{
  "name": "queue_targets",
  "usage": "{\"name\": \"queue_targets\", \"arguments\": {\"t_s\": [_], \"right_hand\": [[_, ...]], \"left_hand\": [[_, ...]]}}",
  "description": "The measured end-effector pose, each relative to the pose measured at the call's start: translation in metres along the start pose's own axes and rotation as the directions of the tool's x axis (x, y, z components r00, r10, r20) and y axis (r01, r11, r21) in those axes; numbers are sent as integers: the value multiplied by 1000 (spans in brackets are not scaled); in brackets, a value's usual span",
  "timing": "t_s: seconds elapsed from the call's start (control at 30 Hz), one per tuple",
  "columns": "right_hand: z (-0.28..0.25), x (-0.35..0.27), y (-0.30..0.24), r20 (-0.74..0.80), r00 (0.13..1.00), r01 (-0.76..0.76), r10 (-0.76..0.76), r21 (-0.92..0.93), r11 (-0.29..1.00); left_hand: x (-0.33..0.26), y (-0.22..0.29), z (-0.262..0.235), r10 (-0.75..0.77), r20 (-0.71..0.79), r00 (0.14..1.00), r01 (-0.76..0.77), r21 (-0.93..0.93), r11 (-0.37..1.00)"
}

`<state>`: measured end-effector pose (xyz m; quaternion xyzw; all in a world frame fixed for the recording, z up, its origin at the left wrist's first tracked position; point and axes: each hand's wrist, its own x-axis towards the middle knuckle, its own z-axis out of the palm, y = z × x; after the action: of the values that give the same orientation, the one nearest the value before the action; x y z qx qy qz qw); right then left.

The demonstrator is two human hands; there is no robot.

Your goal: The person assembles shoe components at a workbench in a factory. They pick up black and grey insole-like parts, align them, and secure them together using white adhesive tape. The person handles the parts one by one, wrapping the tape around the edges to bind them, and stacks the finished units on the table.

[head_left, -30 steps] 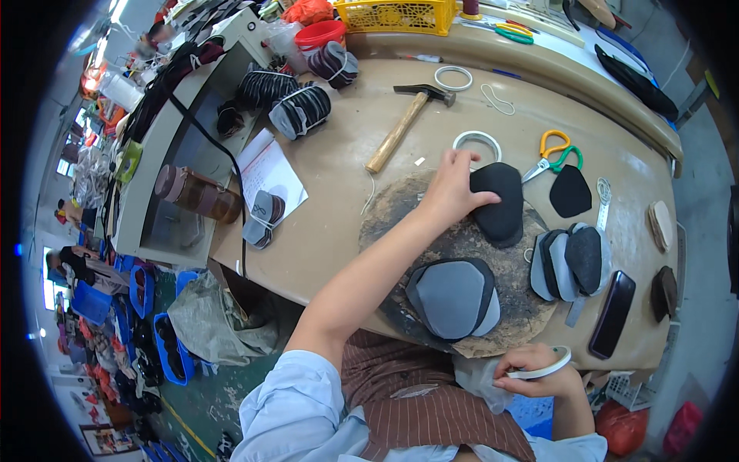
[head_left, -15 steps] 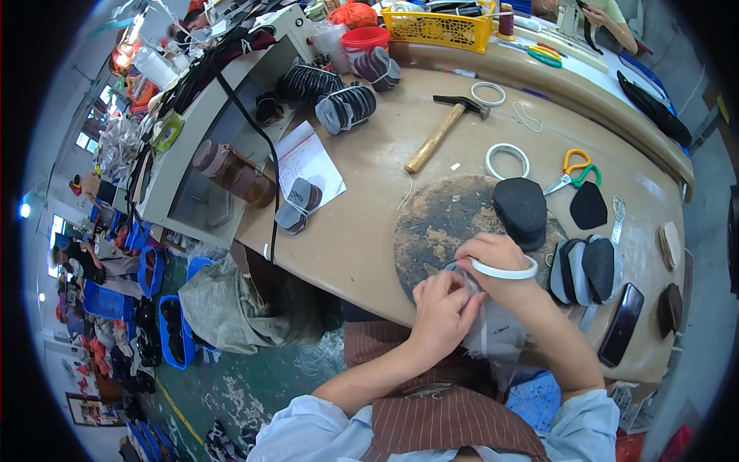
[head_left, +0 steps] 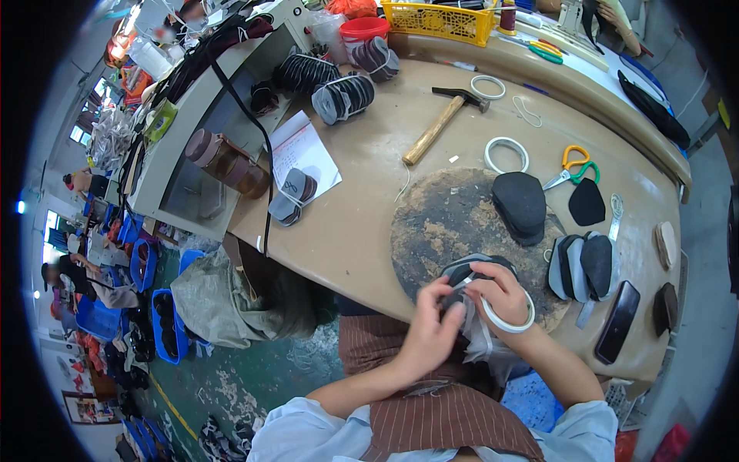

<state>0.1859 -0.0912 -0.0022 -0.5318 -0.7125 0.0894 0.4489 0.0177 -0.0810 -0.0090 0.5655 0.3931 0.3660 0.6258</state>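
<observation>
A stack of dark oval pads with a grey rim (head_left: pixel 480 262) rests on the front part of a worn round board (head_left: pixel 431 223). My right hand (head_left: pixel 499 296) bends over the pads, fingers pinched on a small white strip of tape. A white tape roll (head_left: pixel 528 317) is looped around that hand. Beside it my left hand (head_left: pixel 431 327) has curled fingers against the near left edge of the pads; what lies between its fingertips is hidden. Thin clear plastic (head_left: pixel 483 345) hangs below both hands at the table edge.
Another stack of black pads (head_left: pixel 519 204) sits on the board. Around it lie a hammer (head_left: pixel 439 131), scissors (head_left: pixel 571 171), a second tape roll (head_left: pixel 506 154), tied pad bundles (head_left: pixel 342 98), fanned pads (head_left: pixel 583 266) and a phone (head_left: pixel 618 322). A bottle (head_left: pixel 227 163) stands at left.
My hands have drawn apart slightly, and the dark pads show more between them. The tape roll has tipped and slid lower around my right hand. The view has shifted a little.
</observation>
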Motion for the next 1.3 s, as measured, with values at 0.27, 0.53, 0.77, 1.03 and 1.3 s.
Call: {"name": "queue_targets", "arguments": {"t_s": [0.27, 0.53, 0.77, 1.03, 1.3], "right_hand": [[8, 2, 0, -88, 937, 336, -338, -42, 941], [-16, -19, 5, 64, 918, 395, -391, -81, 915], [-6, -20, 0, -150, 958, 235, -243, -74, 969], [-126, -80, -10, 452, 838, -462, 304, 292, 838], [-157, -104, -46, 633, 622, -731, 460, 260, 631]], "left_hand": [[35, 5, -48, -282, 239, 929, 312, -96, 945], [51, -2, -42, -281, 245, 928, 307, -75, 949], [51, 12, -15, -142, 275, 951, 103, 150, 983], [70, 24, -25, -130, 262, 956, 128, 26, 991], [194, 93, 37, -62, 511, 858, 130, -99, 987]]}}
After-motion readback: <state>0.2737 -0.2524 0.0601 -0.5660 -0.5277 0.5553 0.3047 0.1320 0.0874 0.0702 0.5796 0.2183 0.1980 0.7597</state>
